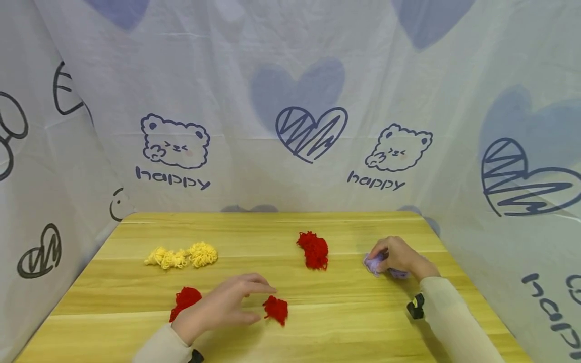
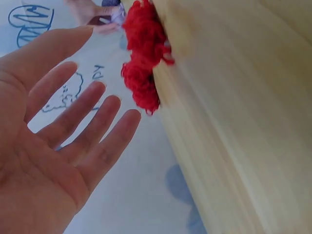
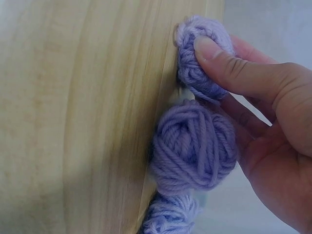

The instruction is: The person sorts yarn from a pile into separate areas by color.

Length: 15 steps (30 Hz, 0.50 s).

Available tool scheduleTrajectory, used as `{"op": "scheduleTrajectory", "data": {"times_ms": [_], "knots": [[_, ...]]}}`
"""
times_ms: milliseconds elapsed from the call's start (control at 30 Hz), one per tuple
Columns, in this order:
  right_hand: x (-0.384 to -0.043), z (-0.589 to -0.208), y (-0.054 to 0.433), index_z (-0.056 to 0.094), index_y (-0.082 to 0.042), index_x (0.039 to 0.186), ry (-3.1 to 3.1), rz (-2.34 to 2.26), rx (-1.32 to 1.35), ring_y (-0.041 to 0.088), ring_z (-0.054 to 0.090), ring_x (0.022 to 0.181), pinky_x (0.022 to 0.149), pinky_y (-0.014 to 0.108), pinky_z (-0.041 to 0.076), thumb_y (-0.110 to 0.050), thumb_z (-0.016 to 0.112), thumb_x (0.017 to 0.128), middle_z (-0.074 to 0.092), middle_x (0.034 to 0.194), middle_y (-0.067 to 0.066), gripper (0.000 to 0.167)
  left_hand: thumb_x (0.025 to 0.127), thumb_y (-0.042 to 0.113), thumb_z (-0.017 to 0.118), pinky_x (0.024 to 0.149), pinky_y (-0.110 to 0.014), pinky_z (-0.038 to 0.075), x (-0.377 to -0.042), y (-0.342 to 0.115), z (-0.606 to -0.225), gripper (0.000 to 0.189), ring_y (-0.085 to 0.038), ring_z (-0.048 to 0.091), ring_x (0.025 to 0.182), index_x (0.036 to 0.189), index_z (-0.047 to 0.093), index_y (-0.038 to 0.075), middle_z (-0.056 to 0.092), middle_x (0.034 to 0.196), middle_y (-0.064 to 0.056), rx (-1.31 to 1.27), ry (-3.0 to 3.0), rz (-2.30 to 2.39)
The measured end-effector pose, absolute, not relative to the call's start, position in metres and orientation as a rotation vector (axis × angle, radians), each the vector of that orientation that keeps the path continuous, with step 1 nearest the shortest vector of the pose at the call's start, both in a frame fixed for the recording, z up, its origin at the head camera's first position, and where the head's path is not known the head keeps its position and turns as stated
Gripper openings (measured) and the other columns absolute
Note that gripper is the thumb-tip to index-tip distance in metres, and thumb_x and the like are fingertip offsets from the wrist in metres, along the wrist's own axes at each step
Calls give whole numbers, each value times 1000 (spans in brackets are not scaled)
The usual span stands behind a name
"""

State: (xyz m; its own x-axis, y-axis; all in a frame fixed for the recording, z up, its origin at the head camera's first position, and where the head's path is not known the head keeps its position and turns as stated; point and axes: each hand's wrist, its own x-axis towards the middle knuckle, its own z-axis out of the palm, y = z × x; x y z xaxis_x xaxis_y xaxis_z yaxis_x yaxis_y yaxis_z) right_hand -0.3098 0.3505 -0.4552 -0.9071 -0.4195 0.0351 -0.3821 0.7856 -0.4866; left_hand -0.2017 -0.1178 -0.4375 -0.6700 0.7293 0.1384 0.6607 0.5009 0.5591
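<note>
My right hand [image 1: 399,254] pinches a small lavender yarn ball [image 3: 194,75] between thumb and fingers, at the right side of the table. Close below it in the right wrist view are a larger lavender yarn ball [image 3: 195,151] and part of another lavender yarn bundle [image 3: 170,214]. My left hand [image 1: 222,307] hovers with fingers spread and holds nothing. Just off its fingertips lies a small red yarn clump [image 1: 276,309]. Another red yarn clump [image 1: 185,301] shows partly behind the left wrist.
Farther back on the wooden table [image 1: 254,227] lie a red yarn bundle [image 1: 314,250], right of centre, and two yellow yarn clumps [image 1: 202,254] side by side at the left. A white printed cloth [image 1: 240,151] hangs behind the table and along both sides.
</note>
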Motion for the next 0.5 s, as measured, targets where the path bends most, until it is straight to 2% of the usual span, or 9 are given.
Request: {"op": "scheduleTrajectory", "data": {"times_ms": [100,200,500], "knots": [[-309,-455,351,83,-13,89,2894,-773,-647,24,71,94,84,44,62,1,91,70,78,102,9,24,89,14,80,100,-36,58,-203,-108,-442,48,-18,63,118,135,69,19,66,130,4,1209,2607,888],[-310,-457,351,83,-13,89,2893,-781,-651,24,71,94,84,43,62,1,91,70,78,102,9,24,90,15,80,103,-34,56,-204,-102,-444,46,-15,62,119,134,70,19,66,130,5,1215,2613,835],[-312,-457,352,83,-13,89,2898,-770,-660,21,70,92,82,39,62,0,91,70,78,100,8,24,89,17,81,102,-31,56,-209,-85,-449,43,-13,62,118,131,72,19,67,128,5,1248,2654,727]]}}
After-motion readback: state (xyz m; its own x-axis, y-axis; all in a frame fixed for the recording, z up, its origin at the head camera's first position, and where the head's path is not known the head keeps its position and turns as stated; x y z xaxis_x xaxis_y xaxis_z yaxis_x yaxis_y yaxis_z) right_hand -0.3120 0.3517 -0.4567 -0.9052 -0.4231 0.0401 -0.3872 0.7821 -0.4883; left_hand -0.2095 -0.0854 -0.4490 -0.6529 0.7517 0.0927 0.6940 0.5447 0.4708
